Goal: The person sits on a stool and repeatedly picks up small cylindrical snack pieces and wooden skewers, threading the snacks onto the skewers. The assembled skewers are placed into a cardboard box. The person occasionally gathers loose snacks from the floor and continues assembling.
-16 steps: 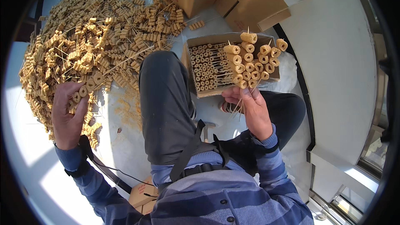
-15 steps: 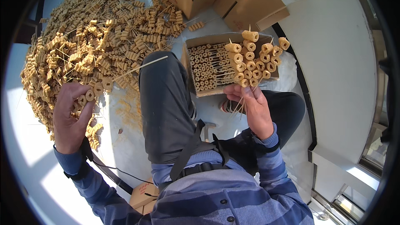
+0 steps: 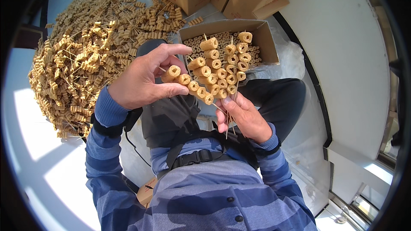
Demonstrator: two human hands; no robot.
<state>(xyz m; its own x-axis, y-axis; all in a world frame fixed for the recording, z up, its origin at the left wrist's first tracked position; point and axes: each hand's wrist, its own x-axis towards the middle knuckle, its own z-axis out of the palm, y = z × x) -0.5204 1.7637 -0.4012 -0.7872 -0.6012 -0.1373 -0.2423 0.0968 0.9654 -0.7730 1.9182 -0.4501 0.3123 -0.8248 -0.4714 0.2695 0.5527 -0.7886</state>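
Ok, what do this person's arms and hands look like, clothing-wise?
Both hands, left hand and right hand, are bare, with no gloves. Both arms wear long sleeves striped in lighter and darker blue, with plain blue ribbed cuffs. A black band wraps the left forearm near the cuff, and a thin black cable runs from it.

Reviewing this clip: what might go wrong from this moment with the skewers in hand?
1. The right hand grips several skewers fanned out by their thin sticks only; one might slip or twist loose.
2. The left hand pinches a new skewer by its rolls; its pointed end sits close to the right fingers and may prick them.
3. The fan hangs over the box edge and the knee; a dropped skewer could miss the box.
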